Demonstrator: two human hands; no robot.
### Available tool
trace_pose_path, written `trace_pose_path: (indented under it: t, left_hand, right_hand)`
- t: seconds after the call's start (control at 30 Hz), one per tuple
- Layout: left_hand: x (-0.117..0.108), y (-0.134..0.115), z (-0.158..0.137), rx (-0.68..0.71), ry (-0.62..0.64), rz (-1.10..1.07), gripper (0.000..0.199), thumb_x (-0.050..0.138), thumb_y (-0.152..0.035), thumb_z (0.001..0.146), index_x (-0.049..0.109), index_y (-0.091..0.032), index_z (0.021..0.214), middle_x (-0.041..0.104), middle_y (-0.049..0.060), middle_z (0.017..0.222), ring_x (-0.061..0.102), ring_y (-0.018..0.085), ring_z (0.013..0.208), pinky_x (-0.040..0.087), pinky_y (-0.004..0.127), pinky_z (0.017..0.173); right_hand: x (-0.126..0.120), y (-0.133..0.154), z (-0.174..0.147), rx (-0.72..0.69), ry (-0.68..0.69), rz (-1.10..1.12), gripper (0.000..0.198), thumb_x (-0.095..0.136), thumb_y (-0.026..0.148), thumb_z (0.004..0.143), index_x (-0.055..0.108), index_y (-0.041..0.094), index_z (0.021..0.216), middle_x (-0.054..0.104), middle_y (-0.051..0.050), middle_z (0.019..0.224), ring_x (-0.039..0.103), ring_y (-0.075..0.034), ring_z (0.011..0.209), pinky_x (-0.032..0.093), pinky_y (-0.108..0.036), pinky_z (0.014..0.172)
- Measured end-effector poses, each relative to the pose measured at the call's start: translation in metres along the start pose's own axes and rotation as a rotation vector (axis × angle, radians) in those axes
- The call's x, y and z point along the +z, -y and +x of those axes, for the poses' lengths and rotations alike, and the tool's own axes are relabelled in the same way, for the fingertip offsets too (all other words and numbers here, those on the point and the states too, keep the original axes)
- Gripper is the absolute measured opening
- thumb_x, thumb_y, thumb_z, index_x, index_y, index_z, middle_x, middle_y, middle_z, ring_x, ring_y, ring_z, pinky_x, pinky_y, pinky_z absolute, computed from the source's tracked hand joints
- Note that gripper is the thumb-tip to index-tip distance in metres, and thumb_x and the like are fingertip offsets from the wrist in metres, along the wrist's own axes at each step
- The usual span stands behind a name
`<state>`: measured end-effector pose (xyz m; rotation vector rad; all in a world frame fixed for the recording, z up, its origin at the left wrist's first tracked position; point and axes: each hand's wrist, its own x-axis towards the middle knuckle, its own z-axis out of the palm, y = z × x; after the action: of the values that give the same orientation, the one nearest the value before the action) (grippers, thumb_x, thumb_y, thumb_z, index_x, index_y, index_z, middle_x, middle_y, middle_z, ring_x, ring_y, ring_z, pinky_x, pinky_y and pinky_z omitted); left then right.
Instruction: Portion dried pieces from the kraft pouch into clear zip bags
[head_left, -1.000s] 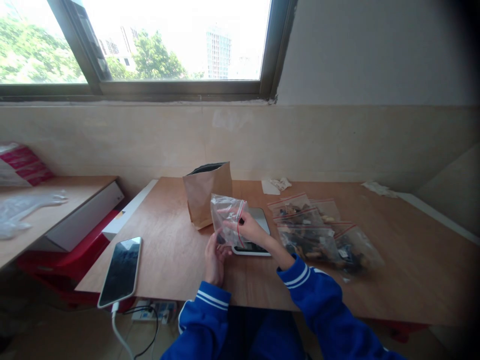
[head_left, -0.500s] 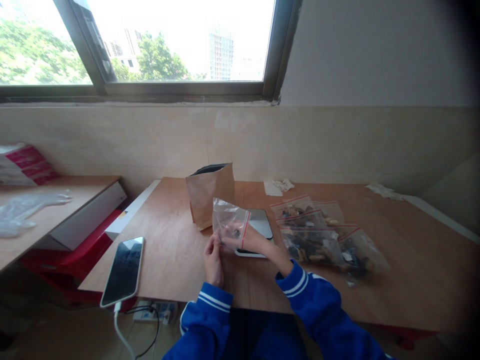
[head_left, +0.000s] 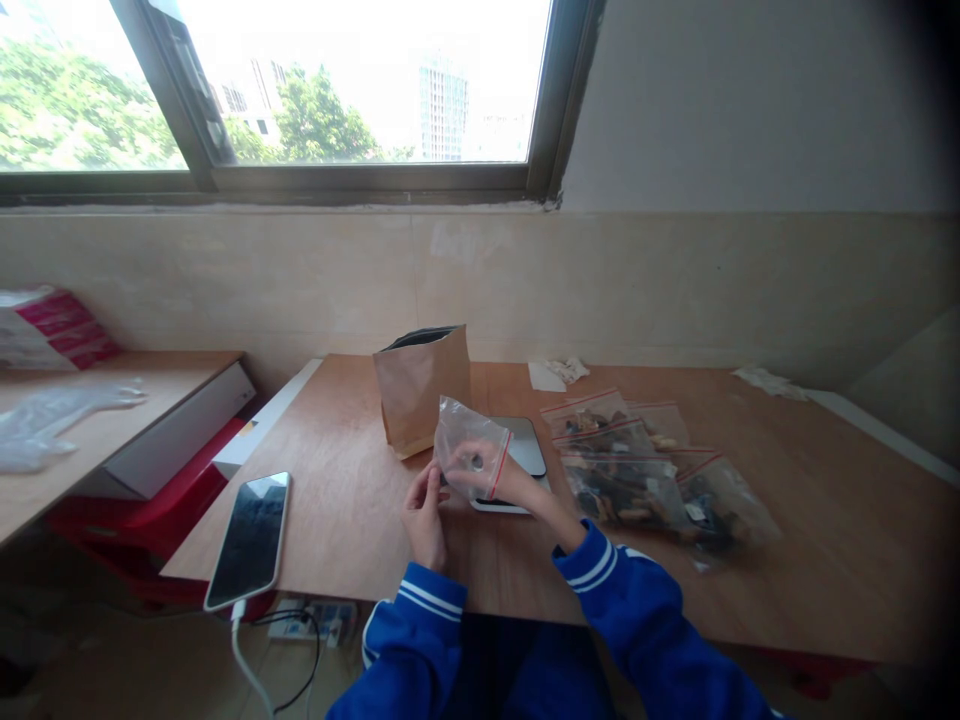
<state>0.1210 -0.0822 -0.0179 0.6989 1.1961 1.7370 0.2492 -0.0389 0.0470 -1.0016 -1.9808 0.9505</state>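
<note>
Left hand (head_left: 424,512) pinches the clear bag (head_left: 456,424) at one edge; right hand (head_left: 493,474) is inside it, grip indeterminable, near the scale (head_left: 528,448).

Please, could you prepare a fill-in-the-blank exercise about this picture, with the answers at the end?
1. The right hand shows through a clear zip-lock bag that has a ____ strip.
2. The brown paper bag stands with its top ____.
3. The filled zip-lock bags lie to the ____ of the scale.
4. The cable plugged into the smartphone is ____ in colour.

Missing words: red; open; right; white.
</note>
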Motion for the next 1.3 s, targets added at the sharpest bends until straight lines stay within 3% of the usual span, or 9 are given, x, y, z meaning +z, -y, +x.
trace_pose_path:
  t: [0.2,0.37,0.57,0.63,0.73,0.83,0.93,1.07,1.3]
  left_hand:
    - [-0.001,0.004,0.002,0.005,-0.004,-0.004,0.041,0.07,-0.047,0.071,0.068,-0.014,0.094,0.067,0.007,0.093,0.061,0.015,0.08,0.046,0.025,0.065]
    - [-0.003,0.009,0.005,0.0,-0.145,-0.105,0.038,0.067,-0.048,0.072,0.06,-0.016,0.091,0.06,0.0,0.078,0.056,0.011,0.067,0.043,0.024,0.062]
    - [-0.002,0.011,0.007,-0.068,-0.28,-0.18,0.026,0.063,-0.042,0.076,0.053,-0.019,0.084,0.053,-0.005,0.071,0.051,0.009,0.061,0.04,0.025,0.064]
    - [-0.002,0.011,0.006,-0.074,-0.286,-0.182,0.023,0.06,-0.04,0.077,0.052,-0.019,0.084,0.053,-0.005,0.072,0.05,0.009,0.062,0.039,0.025,0.064]
    - [-0.004,0.012,0.006,-0.075,-0.276,-0.188,0.022,0.059,-0.039,0.078,0.052,-0.019,0.085,0.053,-0.004,0.072,0.049,0.009,0.062,0.039,0.025,0.063]
    - [-0.005,0.013,0.006,-0.079,-0.272,-0.185,0.024,0.06,-0.04,0.076,0.051,-0.019,0.085,0.052,-0.005,0.07,0.048,0.009,0.061,0.038,0.025,0.061]
    - [-0.006,0.012,0.006,-0.1,-0.265,-0.185,0.025,0.06,-0.04,0.076,0.052,-0.019,0.086,0.053,-0.004,0.072,0.049,0.009,0.062,0.039,0.026,0.061]
    - [-0.007,0.012,0.006,-0.113,-0.27,-0.2,0.026,0.061,-0.04,0.075,0.051,-0.019,0.087,0.054,-0.003,0.073,0.051,0.01,0.062,0.04,0.027,0.061]
    - [-0.007,0.012,0.006,-0.107,-0.265,-0.223,0.024,0.06,-0.038,0.075,0.051,-0.019,0.087,0.053,-0.004,0.071,0.049,0.01,0.061,0.039,0.026,0.061]
  right_hand:
    - [-0.005,0.001,-0.002,0.102,-0.021,0.095,0.022,0.069,0.038,0.074,0.07,0.016,0.078,0.069,-0.004,0.079,0.061,-0.017,0.072,0.046,-0.029,0.07]
    - [-0.013,0.004,0.001,0.146,-0.261,0.083,0.024,0.065,0.039,0.075,0.07,0.017,0.083,0.067,-0.002,0.074,0.055,-0.014,0.064,0.042,-0.026,0.061]
    - [-0.065,0.048,0.043,-0.062,-0.561,0.061,0.029,0.06,0.043,0.08,0.067,0.017,0.089,0.064,-0.001,0.076,0.05,-0.012,0.064,0.04,-0.025,0.06]
    - [-0.08,0.068,0.07,-0.155,-0.581,-0.032,0.028,0.057,0.041,0.083,0.066,0.017,0.092,0.062,0.0,0.074,0.05,-0.012,0.064,0.04,-0.025,0.061]
    - [-0.092,0.092,0.117,-0.283,-0.609,-0.219,0.022,0.056,0.035,0.084,0.066,0.016,0.091,0.064,-0.003,0.088,0.055,-0.014,0.077,0.043,-0.025,0.073]
    - [-0.093,0.099,0.155,-0.297,-0.524,-0.377,0.015,0.059,0.028,0.082,0.067,0.016,0.088,0.063,-0.004,0.092,0.057,-0.015,0.08,0.044,-0.027,0.077]
    - [-0.089,0.092,0.172,-0.228,-0.356,-0.5,0.012,0.063,0.022,0.079,0.07,0.015,0.084,0.065,-0.005,0.089,0.058,-0.015,0.08,0.044,-0.026,0.077]
    - [-0.086,0.079,0.169,-0.166,-0.126,-0.553,0.014,0.06,0.019,0.08,0.072,0.015,0.084,0.07,-0.005,0.089,0.061,-0.015,0.083,0.043,-0.023,0.074]
    - [-0.092,0.087,0.16,-0.081,0.079,-0.598,0.021,0.06,0.03,0.082,0.073,0.015,0.082,0.072,-0.004,0.081,0.06,-0.013,0.07,0.039,-0.021,0.062]
